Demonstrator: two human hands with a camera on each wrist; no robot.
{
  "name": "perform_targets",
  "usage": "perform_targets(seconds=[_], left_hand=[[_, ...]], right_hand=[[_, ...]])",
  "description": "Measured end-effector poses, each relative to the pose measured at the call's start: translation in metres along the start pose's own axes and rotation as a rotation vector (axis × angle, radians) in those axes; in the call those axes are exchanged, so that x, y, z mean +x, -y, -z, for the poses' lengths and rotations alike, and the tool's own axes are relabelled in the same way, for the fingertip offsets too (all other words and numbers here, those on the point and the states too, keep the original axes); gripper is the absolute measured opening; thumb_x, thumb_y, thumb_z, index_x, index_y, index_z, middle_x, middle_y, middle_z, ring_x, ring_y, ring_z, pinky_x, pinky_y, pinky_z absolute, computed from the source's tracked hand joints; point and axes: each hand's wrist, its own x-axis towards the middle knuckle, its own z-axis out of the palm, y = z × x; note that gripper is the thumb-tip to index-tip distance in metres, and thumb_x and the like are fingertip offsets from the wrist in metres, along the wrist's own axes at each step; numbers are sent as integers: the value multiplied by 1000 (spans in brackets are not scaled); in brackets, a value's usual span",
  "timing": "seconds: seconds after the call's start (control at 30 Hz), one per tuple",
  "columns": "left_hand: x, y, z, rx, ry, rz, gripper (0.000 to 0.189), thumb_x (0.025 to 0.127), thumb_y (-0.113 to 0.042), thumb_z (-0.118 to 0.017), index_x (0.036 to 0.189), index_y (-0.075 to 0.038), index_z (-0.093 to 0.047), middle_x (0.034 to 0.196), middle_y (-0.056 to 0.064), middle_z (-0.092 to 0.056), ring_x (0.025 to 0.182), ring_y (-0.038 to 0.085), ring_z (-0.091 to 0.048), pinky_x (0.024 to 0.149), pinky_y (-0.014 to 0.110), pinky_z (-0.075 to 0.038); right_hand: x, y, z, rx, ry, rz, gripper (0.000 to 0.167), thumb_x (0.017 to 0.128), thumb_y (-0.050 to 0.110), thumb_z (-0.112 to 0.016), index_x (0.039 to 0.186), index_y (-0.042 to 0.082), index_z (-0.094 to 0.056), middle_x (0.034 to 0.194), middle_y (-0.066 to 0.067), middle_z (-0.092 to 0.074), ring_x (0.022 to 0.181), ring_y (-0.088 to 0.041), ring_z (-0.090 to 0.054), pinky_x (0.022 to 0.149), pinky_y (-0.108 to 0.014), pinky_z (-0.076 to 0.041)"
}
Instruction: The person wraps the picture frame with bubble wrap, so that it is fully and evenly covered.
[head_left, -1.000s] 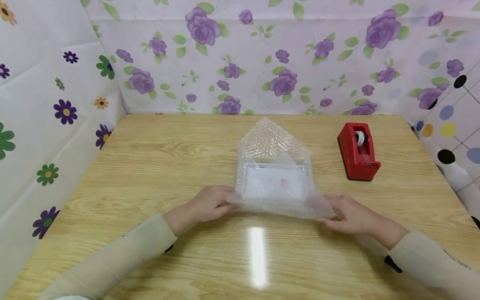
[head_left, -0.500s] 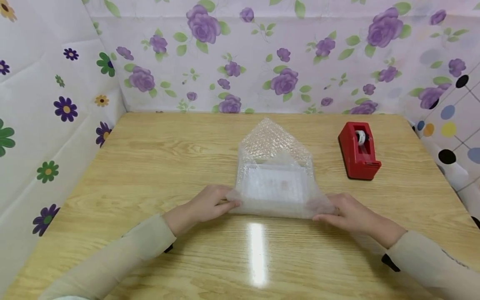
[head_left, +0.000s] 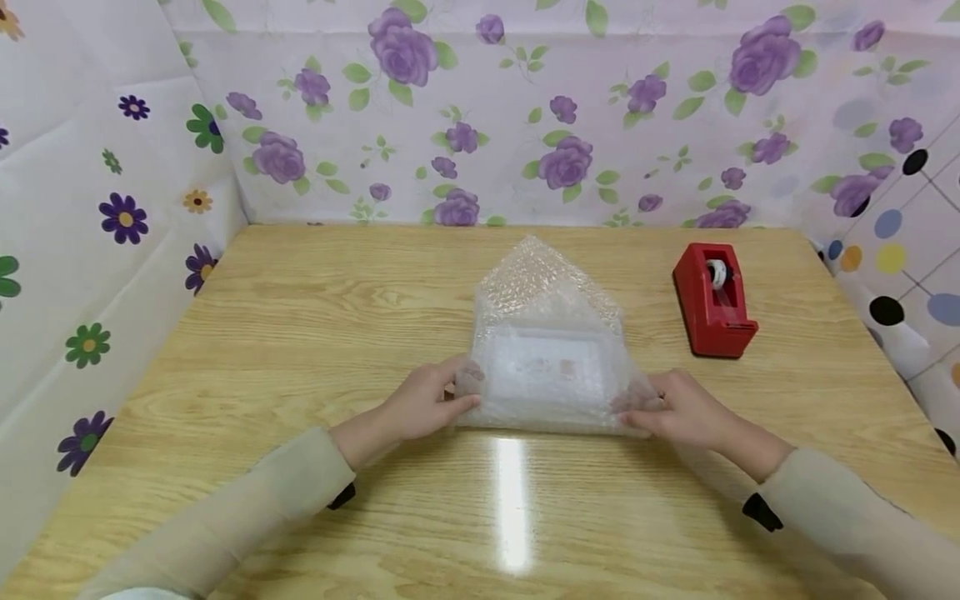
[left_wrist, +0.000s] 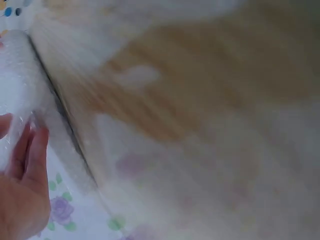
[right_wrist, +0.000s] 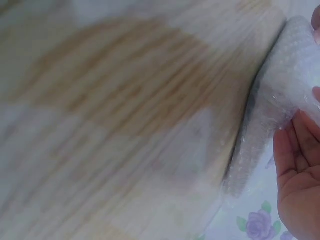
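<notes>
A sheet of bubble wrap (head_left: 525,279) lies on the table, its far corner pointing away from me. Under a folded-over layer of it shows a flat, pale rectangular item (head_left: 547,367), its kind blurred by the plastic. My left hand (head_left: 423,406) pinches the wrap at the near left side, thumb on top. At the near right side my right hand (head_left: 690,414) grips the other edge between thumb and fingers. The left wrist view has the bubble wrap (left_wrist: 37,80) against the left hand's fingertips (left_wrist: 40,137). In the right wrist view, the right hand (right_wrist: 302,182) holds the wrap (right_wrist: 280,90).
A red tape dispenser (head_left: 715,300) with a roll of tape stands at the right, beyond the right hand. The wooden table (head_left: 315,308) meets a flowered cloth (head_left: 465,108) at its back edge. Patterned cloths also hang at both sides.
The folded layer of bubble wrap has come farther over the pale item, away from me, and lies flatter. Both hands have shifted slightly forward, the right one also inward.
</notes>
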Motion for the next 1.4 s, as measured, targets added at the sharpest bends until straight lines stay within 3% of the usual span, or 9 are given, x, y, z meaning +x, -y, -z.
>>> perform_targets(seconds=[0.17,0.3,0.6,0.73,0.9,1.03,1.17,1.27,1.4], left_hand=[[5,-4,-4,-125,-76,100,30,84,-12,-68,111,-7,-56,98,15,-65,51,13,-59,52,25,-54],[9,-4,-8,-102,-124,91,31,81,-12,-71,107,-8,-56,92,12,-63,49,7,-45,47,20,-45],[13,-5,-12,-72,-208,67,24,78,-8,-75,97,-8,-58,106,12,-54,96,24,-53,77,30,-49],[14,-10,-10,-82,-214,118,33,78,-8,-75,108,-6,-61,117,17,-51,104,29,-53,81,33,-51],[13,-12,-5,-66,-189,145,54,80,-10,-74,129,-1,-54,116,16,-60,109,31,-56,81,34,-55],[12,-10,-3,-73,-142,145,62,84,-12,-71,137,3,-45,126,22,-58,73,20,-66,75,29,-57],[12,-7,-2,-93,-112,122,52,85,-13,-70,132,2,-52,115,22,-62,47,9,-53,56,22,-53],[12,-4,-2,-74,-109,65,32,86,-12,-69,115,0,-64,92,15,-66,58,10,-53,57,23,-51],[11,-2,-3,21,-132,0,16,86,-15,-69,99,-5,-69,110,14,-67,90,22,-59,83,37,-52]], right_hand=[[2,2,-4,-12,-59,-7,11,81,15,-73,89,8,-76,72,5,-71,54,2,-42,48,-19,-41],[1,1,-7,-53,-113,-14,11,78,14,-74,86,6,-74,72,3,-70,56,3,-44,51,-19,-42],[1,5,-8,-93,-157,-99,15,81,20,-74,83,5,-72,67,2,-68,55,-1,-42,48,-19,-38],[1,8,-8,-92,-172,-121,17,81,20,-74,81,3,-71,66,0,-69,53,-1,-42,47,-19,-38],[2,6,-9,-98,-185,-93,15,80,20,-76,80,8,-66,72,2,-69,62,-1,-54,53,-20,-46],[5,-1,-10,-150,-227,0,22,77,16,-78,89,8,-61,85,0,-62,76,-8,-54,63,-25,-49],[7,-4,-10,-142,-220,16,45,76,15,-78,114,1,-59,108,-16,-57,95,-25,-54,78,-43,-52],[8,-4,-10,-112,-191,-21,52,78,17,-77,123,-1,-57,119,-22,-56,108,-36,-54,89,-56,-48],[8,-3,-8,-168,-166,-49,57,79,25,-76,123,-6,-57,121,-24,-58,113,-38,-53,93,-58,-46]])
